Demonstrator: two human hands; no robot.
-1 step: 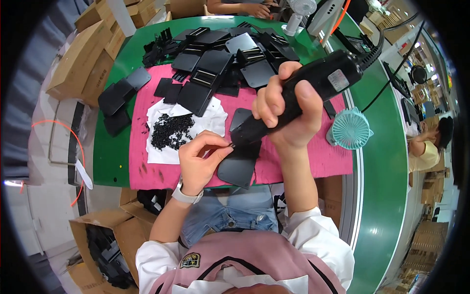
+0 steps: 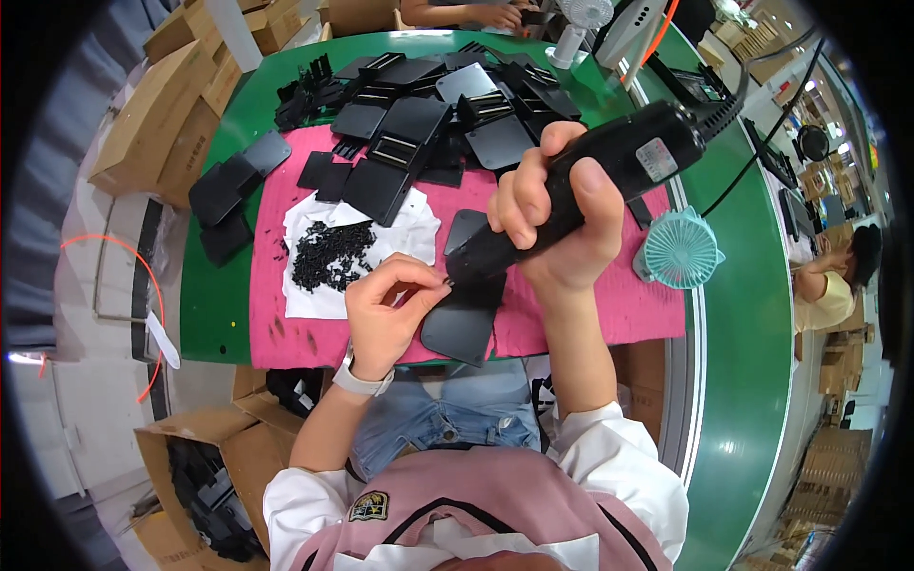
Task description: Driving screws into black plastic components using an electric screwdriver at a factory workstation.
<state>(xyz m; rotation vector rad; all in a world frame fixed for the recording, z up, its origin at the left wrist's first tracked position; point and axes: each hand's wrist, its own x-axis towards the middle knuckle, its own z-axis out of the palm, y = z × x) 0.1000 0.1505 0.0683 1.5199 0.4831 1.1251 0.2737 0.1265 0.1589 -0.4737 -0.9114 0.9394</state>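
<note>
My right hand (image 2: 562,214) is wrapped round a black corded electric screwdriver (image 2: 652,133), tilted with its nose down to the left. At that nose, my left hand (image 2: 386,305) pinches a tiny dark piece (image 2: 447,282) between thumb and forefinger; it looks like a screw. Just below the fingertips lies a flat black plate (image 2: 462,328) on the pink mat (image 2: 590,319). A second dark plate (image 2: 465,231) shows partly behind the screwdriver. Left of my hands, many small black screws (image 2: 333,252) are heaped on a white cloth (image 2: 409,233).
Black plates and slotted parts (image 2: 409,124) are piled at the back of the green table (image 2: 214,314). A teal fan (image 2: 681,249) stands right, a white fan (image 2: 571,38) at the back. An open carton (image 2: 214,428) of black parts sits lower left. Another person's hand (image 2: 500,16) works across the table.
</note>
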